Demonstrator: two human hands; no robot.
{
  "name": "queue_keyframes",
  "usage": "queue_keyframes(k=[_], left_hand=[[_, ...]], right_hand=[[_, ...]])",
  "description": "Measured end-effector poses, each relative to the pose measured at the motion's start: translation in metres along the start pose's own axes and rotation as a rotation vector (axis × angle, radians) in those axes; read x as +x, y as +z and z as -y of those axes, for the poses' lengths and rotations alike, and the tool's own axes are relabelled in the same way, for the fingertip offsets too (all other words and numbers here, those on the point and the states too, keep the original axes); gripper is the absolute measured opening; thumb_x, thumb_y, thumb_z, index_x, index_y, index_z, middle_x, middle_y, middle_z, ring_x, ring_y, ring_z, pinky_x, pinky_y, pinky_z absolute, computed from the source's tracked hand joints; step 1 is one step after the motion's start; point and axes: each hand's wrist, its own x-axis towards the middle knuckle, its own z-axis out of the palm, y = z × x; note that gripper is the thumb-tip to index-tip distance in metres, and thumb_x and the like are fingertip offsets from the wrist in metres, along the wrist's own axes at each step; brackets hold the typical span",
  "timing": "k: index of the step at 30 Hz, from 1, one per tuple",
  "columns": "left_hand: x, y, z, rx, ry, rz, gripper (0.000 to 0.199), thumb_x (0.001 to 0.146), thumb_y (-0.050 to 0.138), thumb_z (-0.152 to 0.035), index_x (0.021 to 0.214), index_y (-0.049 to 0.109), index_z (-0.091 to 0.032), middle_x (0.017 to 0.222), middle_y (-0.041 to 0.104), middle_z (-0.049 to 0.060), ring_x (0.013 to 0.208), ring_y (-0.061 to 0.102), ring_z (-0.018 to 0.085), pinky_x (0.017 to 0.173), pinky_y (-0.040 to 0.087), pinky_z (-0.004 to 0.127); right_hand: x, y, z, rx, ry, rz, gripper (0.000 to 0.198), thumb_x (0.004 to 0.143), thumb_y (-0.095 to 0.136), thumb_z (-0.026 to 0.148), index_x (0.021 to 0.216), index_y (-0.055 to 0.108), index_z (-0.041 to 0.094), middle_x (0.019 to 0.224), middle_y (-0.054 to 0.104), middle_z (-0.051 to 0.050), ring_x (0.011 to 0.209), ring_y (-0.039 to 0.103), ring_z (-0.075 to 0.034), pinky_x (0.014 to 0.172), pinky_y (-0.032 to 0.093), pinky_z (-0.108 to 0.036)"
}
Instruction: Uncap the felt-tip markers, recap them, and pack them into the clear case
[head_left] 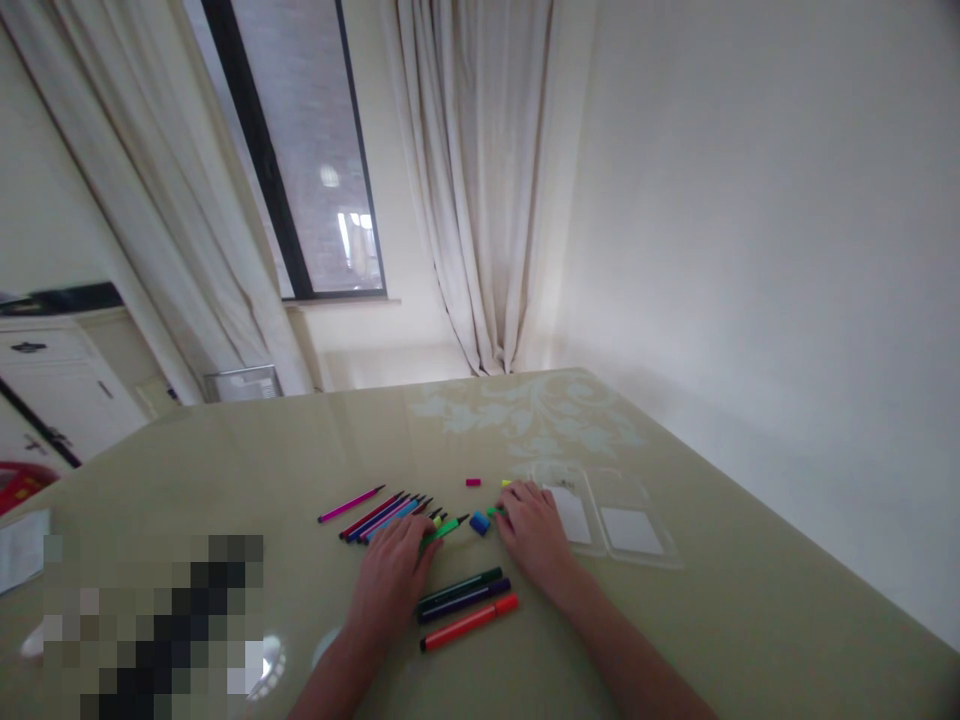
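My left hand (396,565) is closed on a green felt-tip marker (450,527), whose dark bare tip points right. A small green cap (492,511) sits at the fingertips of my right hand (538,540), which are bent around it. Between the hands lies a blue cap (479,523). Beyond my left hand several uncapped markers (375,520) lie side by side, partly hidden by it, with a pink marker (351,503) a little apart. Nearer me are a dark green marker (459,588), a dark purple marker (465,601) and an orange-red marker (469,622), all capped.
A pink cap (473,482) and a yellow cap (506,483) lie farther back. Beside my right hand is an opened clear plastic case (670,562) with white inserts. The glossy table (247,460) meets a wall on the right. Paper (22,550) lies at the left edge.
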Motion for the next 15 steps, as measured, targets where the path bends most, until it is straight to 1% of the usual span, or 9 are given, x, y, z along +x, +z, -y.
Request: queue_keyframes(k=[4,9,15], left_hand=[[0.0,0.001,-0.002,0.008,0.011,-0.009,0.028,0.103,0.045,-0.04,0.098,0.067,-0.024,0.098,0.074,0.006,0.094,0.068,0.025,0.083,0.051,0.039],[0.001,-0.001,-0.001,-0.007,0.056,-0.073,0.029,0.103,0.047,-0.042,0.106,0.07,-0.026,0.102,0.075,0.005,0.096,0.07,0.023,0.087,0.052,0.037],[0.002,-0.002,-0.001,0.01,0.068,-0.083,0.031,0.104,0.045,-0.045,0.105,0.07,-0.026,0.1,0.075,0.005,0.095,0.07,0.023,0.087,0.052,0.037]], right_hand=[[0.001,-0.004,0.002,0.103,0.018,-0.051,0.01,0.099,0.056,0.02,0.101,0.065,0.022,0.111,0.07,-0.007,0.107,0.058,-0.025,0.091,0.037,-0.037],[0.0,-0.011,0.006,0.299,-0.083,-0.053,0.012,0.102,0.053,0.021,0.106,0.064,0.022,0.107,0.072,-0.005,0.104,0.062,-0.024,0.09,0.039,-0.036],[-0.003,-0.013,0.01,0.367,-0.118,-0.062,0.011,0.101,0.054,0.023,0.103,0.065,0.022,0.105,0.073,-0.006,0.104,0.062,-0.025,0.092,0.04,-0.037]])
